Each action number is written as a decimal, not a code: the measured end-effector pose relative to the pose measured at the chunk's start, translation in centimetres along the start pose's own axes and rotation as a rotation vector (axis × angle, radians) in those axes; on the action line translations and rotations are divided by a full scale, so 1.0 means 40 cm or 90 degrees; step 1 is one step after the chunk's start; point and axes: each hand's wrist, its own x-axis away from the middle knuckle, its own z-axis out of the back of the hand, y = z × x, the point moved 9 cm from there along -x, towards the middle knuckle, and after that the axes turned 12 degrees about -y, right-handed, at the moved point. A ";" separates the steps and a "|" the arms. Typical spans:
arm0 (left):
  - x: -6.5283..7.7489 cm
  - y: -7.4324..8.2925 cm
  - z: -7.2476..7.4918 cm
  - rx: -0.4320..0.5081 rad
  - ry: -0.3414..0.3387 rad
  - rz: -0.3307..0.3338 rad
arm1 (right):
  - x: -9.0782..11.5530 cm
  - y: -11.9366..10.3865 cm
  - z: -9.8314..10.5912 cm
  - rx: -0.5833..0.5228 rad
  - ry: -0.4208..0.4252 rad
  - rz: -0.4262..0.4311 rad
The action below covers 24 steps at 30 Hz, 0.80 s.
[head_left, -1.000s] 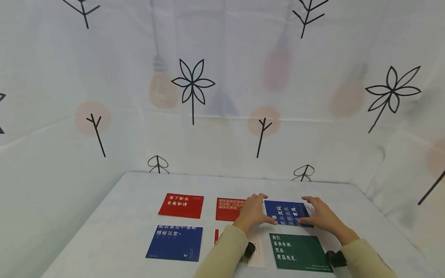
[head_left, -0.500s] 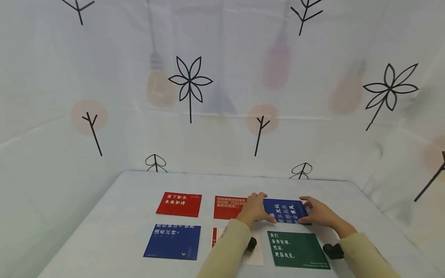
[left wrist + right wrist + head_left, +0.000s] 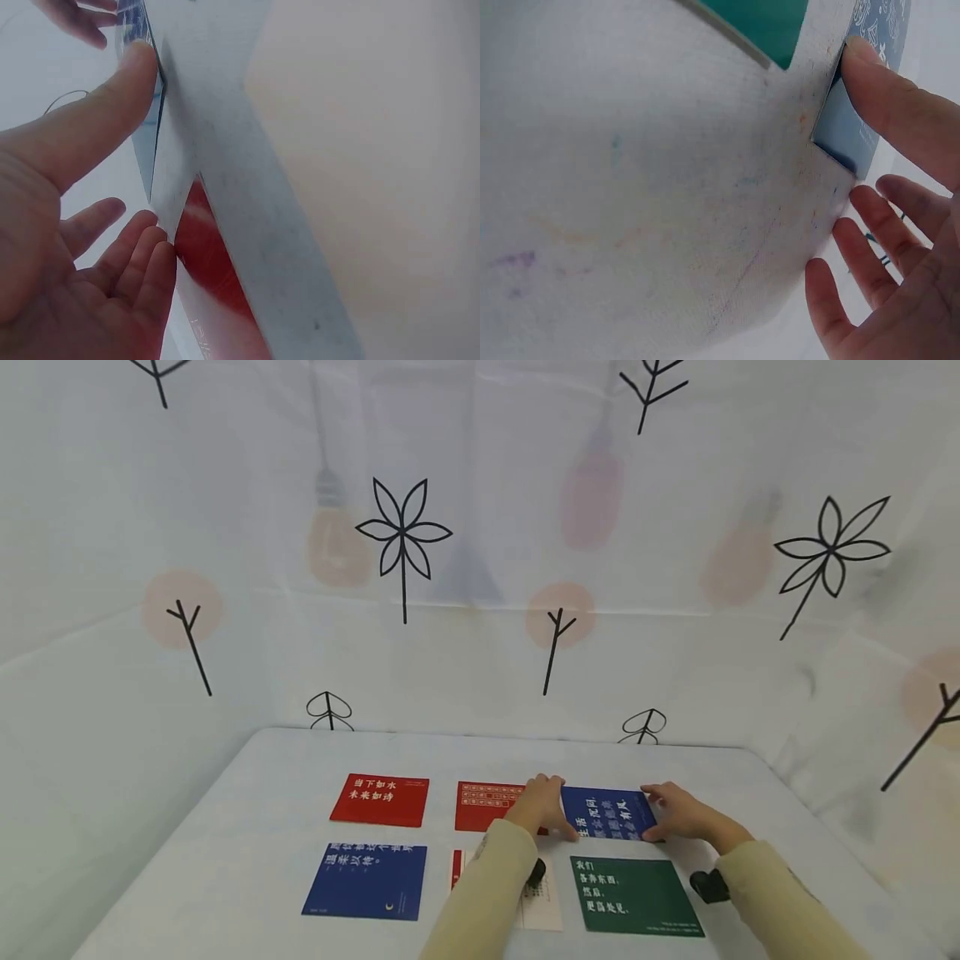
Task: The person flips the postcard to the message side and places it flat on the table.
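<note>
A blue card (image 3: 611,814) with white lettering lies on the white table at the back right, between my two hands. My left hand (image 3: 540,806) is at its left edge; in the left wrist view the thumb (image 3: 139,71) touches the card while the other fingers (image 3: 135,255) spread loosely near a red card's corner. At the right edge is my right hand (image 3: 686,817). Its thumb (image 3: 866,67) touches the card's near edge in the right wrist view, and the remaining fingers fan out past the corner. Part of the red patterned card (image 3: 483,806) is hidden behind my left hand.
Other cards lie in two rows: a red card (image 3: 381,800) at back left, a blue card (image 3: 363,885) at front left, a green card (image 3: 637,897) at front right. A cream card (image 3: 547,906) is partly under my left forearm. A printed cloth (image 3: 480,668) rises behind the table.
Both hands have drawn closer to the blue card's sides, and the card sits slightly straighter. The whole scene has shifted a little left and up in the head view. Other cards stay put.
</note>
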 end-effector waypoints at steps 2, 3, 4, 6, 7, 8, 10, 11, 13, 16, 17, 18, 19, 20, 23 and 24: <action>-0.006 -0.002 0.000 0.000 0.001 0.001 | -0.005 0.000 0.002 0.002 -0.009 -0.018; -0.009 -0.001 0.000 0.001 0.001 0.002 | -0.006 0.001 0.002 0.004 -0.014 -0.027; -0.012 -0.001 0.001 0.000 0.002 0.004 | -0.008 0.000 0.003 0.006 -0.020 -0.032; -0.016 -0.001 0.001 -0.005 0.000 0.009 | -0.009 -0.004 0.005 0.011 -0.029 -0.040; -0.018 -0.001 0.001 -0.006 -0.002 0.011 | -0.010 -0.005 0.005 0.012 -0.034 -0.044; -0.018 -0.002 0.003 -0.005 -0.003 0.013 | -0.010 -0.007 0.006 0.013 -0.039 -0.047; -0.021 -0.008 0.004 0.003 -0.004 0.012 | -0.015 -0.006 0.005 0.016 -0.045 -0.048; -0.022 -0.011 0.005 0.009 -0.004 0.011 | -0.017 -0.007 0.005 0.018 -0.047 -0.048; -0.025 -0.017 0.007 0.022 -0.003 0.010 | -0.019 -0.005 0.005 0.020 -0.050 -0.050; -0.028 -0.019 0.006 0.031 -0.006 0.010 | -0.019 -0.008 0.009 0.024 -0.048 -0.044; -0.029 -0.017 0.006 0.029 -0.008 0.011 | -0.018 -0.009 0.011 0.023 -0.048 -0.043; -0.031 -0.017 0.005 0.027 -0.010 0.011 | -0.018 -0.009 0.012 0.023 -0.048 -0.044; -0.032 -0.017 0.004 0.032 -0.012 0.012 | -0.019 -0.008 0.012 0.024 -0.048 -0.044; -0.033 -0.018 0.003 0.035 -0.014 0.013 | -0.020 -0.007 0.012 0.023 -0.048 -0.046; -0.037 -0.018 0.001 0.048 -0.016 0.014 | -0.022 0.000 0.013 0.016 -0.047 -0.053; -0.038 -0.017 0.001 0.053 -0.016 0.015 | -0.022 0.003 0.014 0.014 -0.046 -0.056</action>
